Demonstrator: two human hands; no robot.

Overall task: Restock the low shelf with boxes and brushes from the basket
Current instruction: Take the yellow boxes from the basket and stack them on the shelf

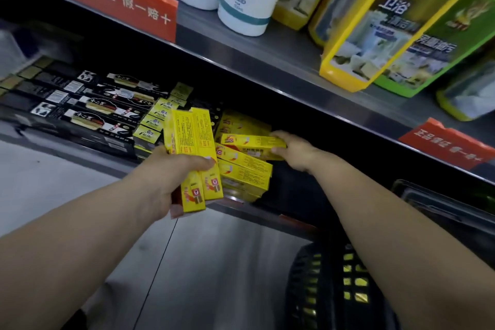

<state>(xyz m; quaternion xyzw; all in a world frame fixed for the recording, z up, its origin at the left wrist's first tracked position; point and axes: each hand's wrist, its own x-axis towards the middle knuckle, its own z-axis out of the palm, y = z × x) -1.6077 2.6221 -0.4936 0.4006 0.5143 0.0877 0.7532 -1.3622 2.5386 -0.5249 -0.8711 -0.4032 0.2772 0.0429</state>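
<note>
Two bare arms reach toward the low shelf (235, 207); the left hand (171, 174) grips a small bundle of long yellow boxes (197, 153), thumb curled across their faces, holding them upright just in front of the shelf edge; the right hand (293, 150) pinches one yellow box (251, 142) by its end, laying it flat on top of a stack of yellow boxes (243, 171) already on the shelf; black boxes (88, 112) lie in rows to the left; the dark basket (334, 284) sits on the floor beneath the right forearm, yellow showing through its mesh; white bottles (241, 0) stand on the shelf above.
</note>
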